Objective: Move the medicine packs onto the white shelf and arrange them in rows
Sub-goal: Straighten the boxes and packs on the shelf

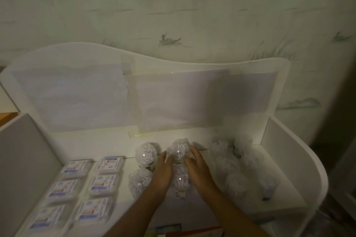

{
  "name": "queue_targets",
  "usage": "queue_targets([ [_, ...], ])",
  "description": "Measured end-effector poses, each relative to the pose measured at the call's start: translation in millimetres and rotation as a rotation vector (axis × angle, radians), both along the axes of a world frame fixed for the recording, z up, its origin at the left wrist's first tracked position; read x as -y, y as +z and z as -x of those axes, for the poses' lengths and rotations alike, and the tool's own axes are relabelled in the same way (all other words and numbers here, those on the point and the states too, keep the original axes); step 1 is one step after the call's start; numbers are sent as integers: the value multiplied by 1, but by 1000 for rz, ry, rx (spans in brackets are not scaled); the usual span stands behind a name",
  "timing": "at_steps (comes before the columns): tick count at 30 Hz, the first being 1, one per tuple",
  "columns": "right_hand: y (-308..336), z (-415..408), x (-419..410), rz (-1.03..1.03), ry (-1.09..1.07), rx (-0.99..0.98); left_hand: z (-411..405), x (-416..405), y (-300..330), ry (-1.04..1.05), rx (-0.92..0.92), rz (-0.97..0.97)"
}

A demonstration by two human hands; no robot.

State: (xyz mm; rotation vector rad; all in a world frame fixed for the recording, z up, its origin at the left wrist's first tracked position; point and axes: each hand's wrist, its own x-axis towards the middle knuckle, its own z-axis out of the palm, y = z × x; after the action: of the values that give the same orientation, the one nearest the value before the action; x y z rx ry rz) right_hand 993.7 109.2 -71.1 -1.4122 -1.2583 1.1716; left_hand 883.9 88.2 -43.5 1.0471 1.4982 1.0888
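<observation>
Left hand (163, 169) and right hand (196, 167), fingers straight, flank clear round packs (179, 152) on white shelf (107, 142)

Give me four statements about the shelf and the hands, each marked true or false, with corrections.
1. Six flat labelled packs lie in two columns at the left of the white shelf. True.
2. Both hands are off the shelf. False: the left hand and right hand flank a round clear pack.
3. More clear packs lie at the right. True.
4. The shelf's back panel is bare. False: taped paper sheets cover it.
</observation>
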Motion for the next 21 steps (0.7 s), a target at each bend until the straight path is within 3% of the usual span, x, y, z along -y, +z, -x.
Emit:
queue_targets([
  [9, 65, 3, -36, -343, 97, 445, 38, -28, 74, -259, -412, -371],
  [13, 111, -4, -51, -450, 229, 712, 75, -44, 107, -417, -720, -503],
  [17, 134, -14, -56, -450, 236, 965, 92, -56, 111, -488, -1049, -584],
  [21, 134, -31, -42, -414, 210, 1046, 85, -58, 102, -474, -1102, -643],
])
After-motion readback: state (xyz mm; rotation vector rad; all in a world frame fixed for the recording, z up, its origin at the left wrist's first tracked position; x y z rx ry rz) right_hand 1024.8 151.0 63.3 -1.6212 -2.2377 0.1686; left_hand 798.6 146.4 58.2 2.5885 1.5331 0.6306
